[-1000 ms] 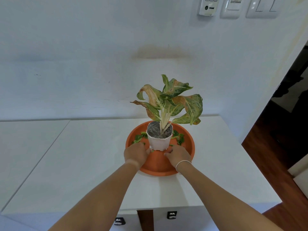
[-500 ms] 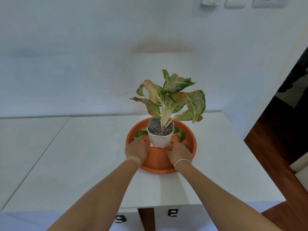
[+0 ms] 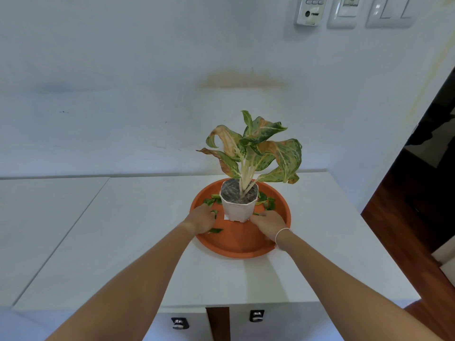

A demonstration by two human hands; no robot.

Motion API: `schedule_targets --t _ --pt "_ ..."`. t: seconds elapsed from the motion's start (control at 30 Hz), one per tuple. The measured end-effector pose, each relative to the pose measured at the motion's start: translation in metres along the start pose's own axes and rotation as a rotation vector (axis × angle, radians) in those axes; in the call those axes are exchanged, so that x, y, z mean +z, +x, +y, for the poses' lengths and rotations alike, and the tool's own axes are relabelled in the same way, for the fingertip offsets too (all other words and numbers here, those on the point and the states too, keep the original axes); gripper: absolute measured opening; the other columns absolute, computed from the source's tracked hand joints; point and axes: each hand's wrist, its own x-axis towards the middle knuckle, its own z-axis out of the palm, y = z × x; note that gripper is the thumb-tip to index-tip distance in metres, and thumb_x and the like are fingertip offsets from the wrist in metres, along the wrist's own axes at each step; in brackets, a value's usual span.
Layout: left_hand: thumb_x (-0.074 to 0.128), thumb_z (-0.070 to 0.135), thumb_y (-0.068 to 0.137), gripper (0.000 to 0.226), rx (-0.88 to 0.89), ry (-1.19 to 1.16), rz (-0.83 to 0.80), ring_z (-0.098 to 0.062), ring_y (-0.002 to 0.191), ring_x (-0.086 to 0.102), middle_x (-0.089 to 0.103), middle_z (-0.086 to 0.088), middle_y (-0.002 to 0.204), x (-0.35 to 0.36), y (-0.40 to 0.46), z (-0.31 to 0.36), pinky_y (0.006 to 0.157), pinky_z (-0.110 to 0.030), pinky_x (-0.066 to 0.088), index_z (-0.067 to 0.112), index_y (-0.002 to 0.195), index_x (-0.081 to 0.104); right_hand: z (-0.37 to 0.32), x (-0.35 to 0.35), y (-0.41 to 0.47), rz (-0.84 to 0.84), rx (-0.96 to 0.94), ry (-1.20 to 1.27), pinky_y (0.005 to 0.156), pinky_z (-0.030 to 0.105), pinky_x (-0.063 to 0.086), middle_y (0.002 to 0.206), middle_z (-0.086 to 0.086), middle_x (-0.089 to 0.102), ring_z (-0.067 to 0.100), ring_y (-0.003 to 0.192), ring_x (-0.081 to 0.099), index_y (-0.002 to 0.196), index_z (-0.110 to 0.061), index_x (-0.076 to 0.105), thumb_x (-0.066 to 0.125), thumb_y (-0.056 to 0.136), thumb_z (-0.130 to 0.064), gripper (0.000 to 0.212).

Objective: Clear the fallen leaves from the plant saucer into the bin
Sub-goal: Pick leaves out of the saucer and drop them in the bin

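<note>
My left hand (image 3: 200,217) and right hand (image 3: 267,223) gather leaves (image 3: 215,230) in the saucer (image 3: 236,244); grip unclear; next, lift them binward

**Orange saucer, white pot, mottled green leaves**

A round terracotta-orange plastic saucer (image 3: 240,247) sits on a plain white cabinet top (image 3: 138,232), near its right edge. In it stands a white faceted plastic pot (image 3: 238,209) filled with dark grey soil. The potted plant's broad leaves (image 3: 256,151) are green, speckled with cream, with pale veins and orange-brown patches; its stems are cream. Small dark green fallen leaves (image 3: 267,202) dot the orange saucer. A thin white wristband (image 3: 280,233) circles the right wrist.
</note>
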Motion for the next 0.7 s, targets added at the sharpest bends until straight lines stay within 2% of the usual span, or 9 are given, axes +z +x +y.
schedule_targets --t 0.07,0.1,0.23,0.37,0.47,0.6,0.7 --pt "0.035 0.022 0.100 0.031 -0.008 -0.099 -0.004 -0.017 0.064 0.049 0.052 -0.008 0.075 -0.001 0.000 -0.003 0.059 -0.025 0.040 0.012 0.073 0.047 0.000 -0.003 0.000 -0.047 0.127 0.232 0.044 0.021 0.029 0.061 0.002 0.045 0.014 0.051 0.038 0.062 -0.015 0.044 0.050 0.084 -0.021 0.024" --pt "0.038 0.024 0.098 0.034 -0.014 -0.140 0.006 -0.014 0.058 0.043 0.046 -0.004 0.066 -0.001 0.000 -0.005 0.054 -0.023 0.036 0.015 0.066 0.040 0.000 -0.004 -0.001 -0.062 0.177 0.332 0.042 0.020 0.027 0.061 0.004 0.044 0.014 0.049 0.035 0.064 -0.012 0.043 0.048 0.084 -0.018 0.021" --pt "0.054 0.029 0.089 0.027 -0.087 -0.290 0.118 -0.017 0.066 0.049 0.048 0.000 0.067 0.003 0.003 -0.014 0.058 -0.027 0.040 0.018 0.067 0.043 0.001 -0.010 -0.006 -0.093 0.256 0.626 0.036 0.016 0.026 0.062 0.007 0.042 0.013 0.047 0.032 0.072 -0.011 0.040 0.040 0.080 -0.008 0.009" --pt "0.059 0.022 0.087 0.019 -0.151 -0.520 0.110 -0.015 0.052 0.039 0.044 -0.001 0.069 0.007 0.003 -0.016 0.040 -0.022 0.030 0.016 0.074 0.045 0.005 -0.012 -0.010 -0.118 0.281 0.806 0.033 0.013 0.029 0.063 0.010 0.044 0.014 0.048 0.033 0.075 -0.010 0.037 0.037 0.080 -0.005 0.007" --pt "0.051 0.019 0.091 0.009 -0.145 -0.552 0.090 -0.014 0.048 0.036 0.045 -0.001 0.067 0.007 0.001 -0.015 0.035 -0.019 0.026 0.015 0.084 0.050 0.009 -0.012 -0.010 -0.122 0.282 0.846 0.032 0.013 0.029 0.062 0.009 0.042 0.014 0.047 0.032 0.072 -0.011 0.037 0.038 0.080 -0.004 0.011" --pt "0.042 0.005 0.089 0.030 -0.147 -0.541 0.077 -0.016 0.044 0.030 0.037 -0.001 0.055 0.007 0.002 -0.012 0.033 -0.017 0.021 0.014 0.060 0.046 0.012 -0.012 -0.010 -0.129 0.262 0.828 0.032 0.012 0.027 0.060 0.006 0.039 0.011 0.036 0.033 0.070 -0.007 0.044 0.034 0.081 0.000 0.016" --pt "0.039 0.004 0.088 0.037 -0.122 -0.483 0.117 -0.016 0.046 0.031 0.034 -0.002 0.053 0.008 0.004 -0.012 0.044 -0.024 0.025 0.015 0.053 0.032 0.012 -0.012 -0.011 -0.120 0.254 0.798 0.032 0.012 0.025 0.058 0.004 0.038 0.011 0.038 0.030 0.068 -0.006 0.047 0.032 0.082 0.000 0.021"
